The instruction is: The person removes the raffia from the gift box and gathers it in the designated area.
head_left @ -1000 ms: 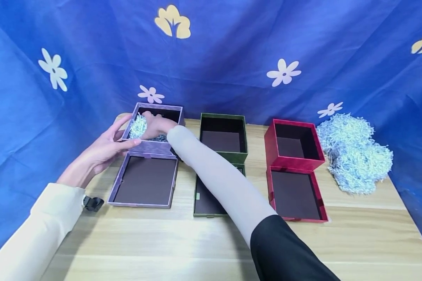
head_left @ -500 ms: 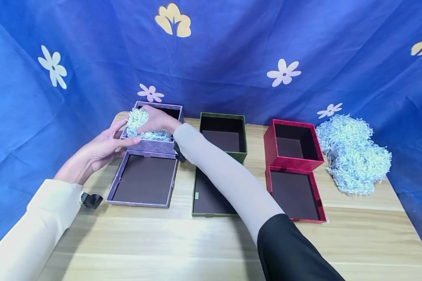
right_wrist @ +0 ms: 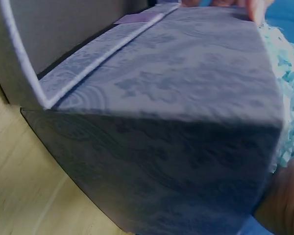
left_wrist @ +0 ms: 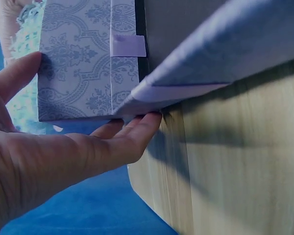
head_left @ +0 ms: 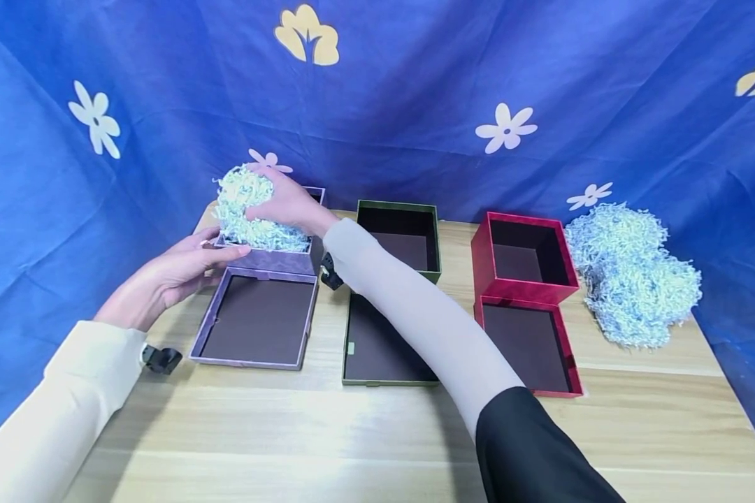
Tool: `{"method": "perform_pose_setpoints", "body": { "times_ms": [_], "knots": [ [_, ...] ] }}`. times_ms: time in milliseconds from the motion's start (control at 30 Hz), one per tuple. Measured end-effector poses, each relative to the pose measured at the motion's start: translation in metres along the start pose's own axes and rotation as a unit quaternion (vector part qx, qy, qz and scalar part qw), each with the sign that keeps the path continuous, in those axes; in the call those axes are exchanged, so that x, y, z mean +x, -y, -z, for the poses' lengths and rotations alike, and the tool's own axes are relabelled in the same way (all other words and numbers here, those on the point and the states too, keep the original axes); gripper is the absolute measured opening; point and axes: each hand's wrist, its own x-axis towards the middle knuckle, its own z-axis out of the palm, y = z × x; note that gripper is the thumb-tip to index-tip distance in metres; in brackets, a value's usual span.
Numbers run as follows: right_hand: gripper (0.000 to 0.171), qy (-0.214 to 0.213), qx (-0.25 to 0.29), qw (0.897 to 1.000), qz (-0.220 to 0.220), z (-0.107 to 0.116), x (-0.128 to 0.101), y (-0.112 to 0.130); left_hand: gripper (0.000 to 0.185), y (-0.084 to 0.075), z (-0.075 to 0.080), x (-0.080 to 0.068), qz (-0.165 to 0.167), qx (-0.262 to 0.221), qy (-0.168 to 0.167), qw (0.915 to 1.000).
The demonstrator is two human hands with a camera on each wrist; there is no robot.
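My right hand (head_left: 270, 199) grips a clump of pale shredded paper (head_left: 242, 202) and holds it just above the open purple box (head_left: 270, 260), with some strands still hanging into the box. My left hand (head_left: 223, 244) rests on the box's front-left corner, thumb on the front wall and straight fingers along the left side. In the left wrist view its fingers (left_wrist: 130, 134) lie against the patterned purple box (left_wrist: 88, 63). The right wrist view shows the purple box's (right_wrist: 176, 122) side wall up close, with shredded paper (right_wrist: 289, 83) at its right.
The purple lid (head_left: 258, 321) lies in front of its box. To the right stand an open green box (head_left: 403, 276) with its lid (head_left: 377, 356), then a red box (head_left: 522, 286) with its lid (head_left: 528, 346). A large heap of shredded paper (head_left: 629, 272) sits far right. Blue flowered cloth (head_left: 415, 105) hangs behind.
My right hand has risen from inside the purple box, lifting the clump of shredded paper above the rim. My left hand has stayed on the box's corner.
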Motion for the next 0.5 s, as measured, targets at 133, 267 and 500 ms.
{"method": "perform_pose_setpoints", "body": {
  "times_ms": [133, 267, 500],
  "knots": [
    [0.093, -0.024, 0.014, 0.999, -0.016, 0.014, -0.003, 0.002, 0.112, 0.0, -0.004, 0.001, 0.0, -0.001, -0.004, 1.0],
    [0.083, -0.041, 0.031, 0.999, -0.017, 0.029, -0.009, 0.009, 0.112, 0.0, -0.006, -0.001, -0.006, -0.003, -0.012, 0.9999],
    [0.086, -0.049, 0.075, 0.995, -0.032, 0.055, -0.029, 0.028, 0.105, 0.001, -0.006, 0.0, -0.047, -0.003, -0.026, 0.9986]
  ]
}}
